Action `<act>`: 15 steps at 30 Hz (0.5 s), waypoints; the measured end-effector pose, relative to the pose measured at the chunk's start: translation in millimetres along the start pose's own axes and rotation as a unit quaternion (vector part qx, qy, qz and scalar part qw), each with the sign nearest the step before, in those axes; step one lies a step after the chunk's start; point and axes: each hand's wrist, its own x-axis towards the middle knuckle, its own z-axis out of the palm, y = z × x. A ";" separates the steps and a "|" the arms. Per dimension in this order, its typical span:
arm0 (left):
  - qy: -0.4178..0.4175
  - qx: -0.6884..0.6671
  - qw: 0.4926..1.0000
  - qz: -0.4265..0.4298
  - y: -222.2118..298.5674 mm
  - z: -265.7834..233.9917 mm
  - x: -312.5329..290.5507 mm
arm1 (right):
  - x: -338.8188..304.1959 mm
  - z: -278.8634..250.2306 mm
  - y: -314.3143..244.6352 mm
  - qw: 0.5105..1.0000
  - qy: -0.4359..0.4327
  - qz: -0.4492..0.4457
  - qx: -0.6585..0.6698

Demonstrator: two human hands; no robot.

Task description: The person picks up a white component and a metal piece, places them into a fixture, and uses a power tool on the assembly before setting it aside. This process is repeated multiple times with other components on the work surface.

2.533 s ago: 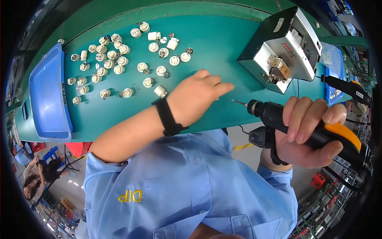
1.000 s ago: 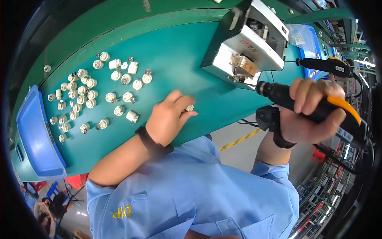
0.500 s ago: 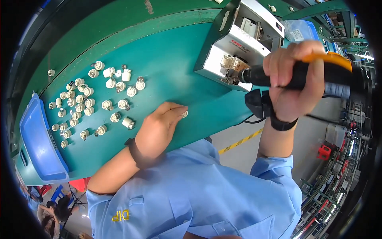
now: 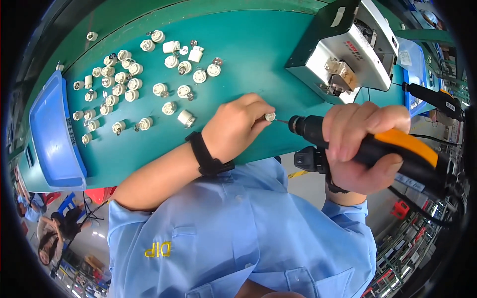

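Note:
Pinched in the fingertips of my left hand (image 4: pixel 234 125) is a small round white socket-like part (image 4: pixel 270 117), held just above the green mat. My right hand (image 4: pixel 358 151) wraps round a black and orange electric screwdriver (image 4: pixel 307 128). Its thin bit points left at the held part, with the tip at or very near its face; contact cannot be made out. Several similar white parts (image 4: pixel 131 95), some with small metal pieces on or beside them, lie scattered on the mat to the left.
A silver and black box-shaped machine (image 4: pixel 318 55) stands at the back right. Beyond it are a second screwdriver (image 4: pixel 431 99) and a blue bin (image 4: pixel 416 74). At the far left edge sits a blue tray (image 4: pixel 49 131). Other people (image 4: pixel 54 228) are in the left background.
The screwdriver has moved from the machine's front toward my left hand, its bit now at the white part. My view has shifted, and the held part shows more clearly.

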 end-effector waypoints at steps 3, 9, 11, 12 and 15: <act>0.004 -0.022 1.000 0.001 -2.3 0.7 -1.5 | -4.1 7.5 5.3 1.000 -0.001 0.015 -0.025; 0.001 -0.035 0.999 -0.002 -3.7 0.3 -2.7 | -7.1 16.2 16.8 0.991 -0.003 0.026 -0.135; 0.007 -0.050 0.999 -0.007 -3.1 0.0 -2.9 | -7.2 17.6 19.1 0.990 -0.004 0.034 -0.138; 0.008 -0.051 0.999 -0.009 -2.9 -1.0 -2.5 | -6.6 16.5 19.6 0.990 -0.024 0.028 -0.137; 0.003 -0.042 0.999 -0.011 -2.1 -5.2 -0.6 | -3.6 17.6 22.9 0.989 -0.068 0.016 -0.130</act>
